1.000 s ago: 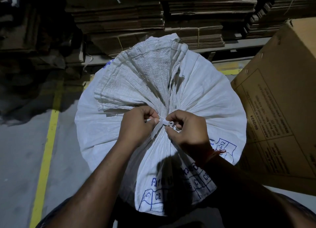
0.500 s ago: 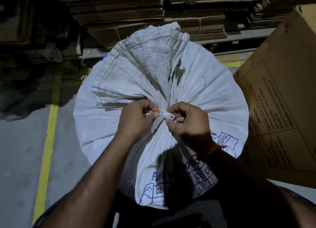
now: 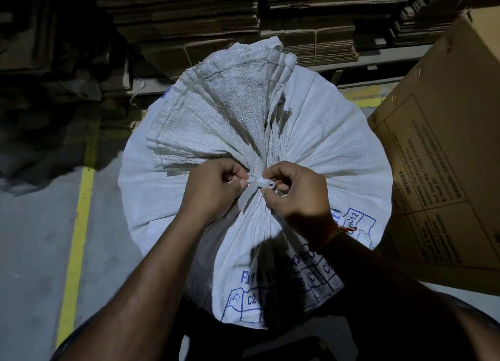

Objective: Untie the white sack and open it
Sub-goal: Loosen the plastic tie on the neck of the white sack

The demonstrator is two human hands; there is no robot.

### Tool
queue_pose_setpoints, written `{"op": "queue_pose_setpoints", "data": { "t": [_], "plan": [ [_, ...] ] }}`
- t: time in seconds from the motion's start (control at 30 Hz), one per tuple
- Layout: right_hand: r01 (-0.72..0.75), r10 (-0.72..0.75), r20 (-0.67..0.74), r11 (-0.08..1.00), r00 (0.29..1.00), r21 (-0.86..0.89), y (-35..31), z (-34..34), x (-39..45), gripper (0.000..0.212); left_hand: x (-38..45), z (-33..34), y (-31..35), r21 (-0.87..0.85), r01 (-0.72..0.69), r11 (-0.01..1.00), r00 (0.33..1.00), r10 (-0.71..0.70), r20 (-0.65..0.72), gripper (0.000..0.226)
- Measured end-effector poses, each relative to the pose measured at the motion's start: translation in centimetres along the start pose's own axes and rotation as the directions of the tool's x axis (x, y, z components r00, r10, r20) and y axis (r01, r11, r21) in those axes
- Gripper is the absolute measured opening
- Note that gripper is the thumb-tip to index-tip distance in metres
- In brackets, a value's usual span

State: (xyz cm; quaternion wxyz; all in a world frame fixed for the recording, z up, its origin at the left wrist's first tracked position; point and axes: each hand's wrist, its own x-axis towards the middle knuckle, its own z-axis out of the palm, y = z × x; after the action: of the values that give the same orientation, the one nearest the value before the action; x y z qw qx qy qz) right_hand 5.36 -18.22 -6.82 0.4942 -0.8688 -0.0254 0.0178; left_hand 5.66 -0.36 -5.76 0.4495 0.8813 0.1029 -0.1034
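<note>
Head camera looks down: the left hand (image 3: 216, 190) and right hand (image 3: 297, 192) both pinch the white tie (image 3: 259, 183) on the white sack (image 3: 324, 149).

Knot of the white tie (image 3: 262, 184) partly hidden under the fingers of left hand (image 3: 213, 188) and right hand (image 3: 300, 192). White sack (image 3: 338, 154) base out of sight; blue print shadowed, mostly unreadable. Cardboard box (image 3: 443, 154) cut off at right edge, label text too small to read.

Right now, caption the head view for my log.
Both hands pick at white strip tie cinching white woven sack.
</note>
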Motion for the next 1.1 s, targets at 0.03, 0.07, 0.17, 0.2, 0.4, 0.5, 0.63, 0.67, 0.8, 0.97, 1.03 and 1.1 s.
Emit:
{"op": "queue_pose_setpoints", "data": {
  "t": [0.03,0.07,0.17,0.2,0.4,0.5,0.63,0.67,0.8,0.97,1.03,1.1],
  "plan": [
    [0.001,-0.001,0.001,1.000,1.000,-0.002,0.0,-0.1,0.0,0.018,0.0,0.0,0.0,0.000,0.000,1.000,1.000,0.000,-0.001,0.008],
    [0.000,0.000,0.003,1.000,1.000,-0.004,-0.1,-0.1,0.0,0.018,0.0,0.1,0.0,0.002,0.000,1.000,1.000,0.000,-0.002,0.008],
    [-0.004,0.004,0.004,1.000,1.000,-0.006,-0.1,0.0,0.0,0.018,0.0,0.1,-0.1,0.007,-0.006,1.000,1.000,0.006,-0.005,0.009],
    [-0.006,0.006,0.003,1.000,1.000,-0.007,-0.1,0.0,0.0,0.018,0.1,0.1,-0.1,0.009,-0.009,1.000,1.000,0.009,-0.005,0.009],
    [-0.012,0.012,-0.004,1.000,1.000,-0.017,-0.1,0.0,0.0,0.018,0.1,0.4,0.2,0.013,-0.009,1.000,1.000,0.009,-0.008,0.009],
    [-0.013,0.013,-0.006,1.000,1.000,-0.020,-0.2,0.0,0.0,0.018,0.1,0.4,0.2,0.018,-0.015,1.000,1.000,0.015,-0.010,0.009],
    [-0.026,0.026,-0.005,1.000,1.000,-0.010,-0.2,0.0,0.0,0.019,0.1,0.3,0.3,0.018,-0.024,1.000,1.000,0.024,-0.006,0.009],
    [-0.031,0.031,-0.003,0.999,1.000,-0.008,-0.2,0.0,0.1,0.018,0.1,0.2,0.2,0.012,-0.022,1.000,1.000,0.022,-0.002,0.009],
    [-0.054,0.054,-0.007,0.998,0.999,-0.014,-0.4,-0.1,0.1,0.018,0.2,-0.5,-0.2,-0.020,-0.005,1.000,1.000,0.005,-0.014,0.009],
    [-0.068,0.068,-0.007,0.998,0.998,-0.013,-0.5,0.0,0.1,0.018,0.2,-0.6,-0.5,-0.007,-0.018,1.000,1.000,0.018,-0.014,0.008],
    [-0.072,0.072,-0.010,0.997,0.997,-0.013,-0.5,0.0,0.1,0.018,0.3,-0.4,-0.5,-0.016,-0.007,1.000,1.000,0.007,-0.009,0.009],
    [-0.073,0.073,-0.009,0.997,0.997,-0.016,-0.5,0.0,0.1,0.018,0.3,-0.3,-0.4,-0.006,-0.007,1.000,1.000,0.007,-0.007,0.009]
  ]
}}
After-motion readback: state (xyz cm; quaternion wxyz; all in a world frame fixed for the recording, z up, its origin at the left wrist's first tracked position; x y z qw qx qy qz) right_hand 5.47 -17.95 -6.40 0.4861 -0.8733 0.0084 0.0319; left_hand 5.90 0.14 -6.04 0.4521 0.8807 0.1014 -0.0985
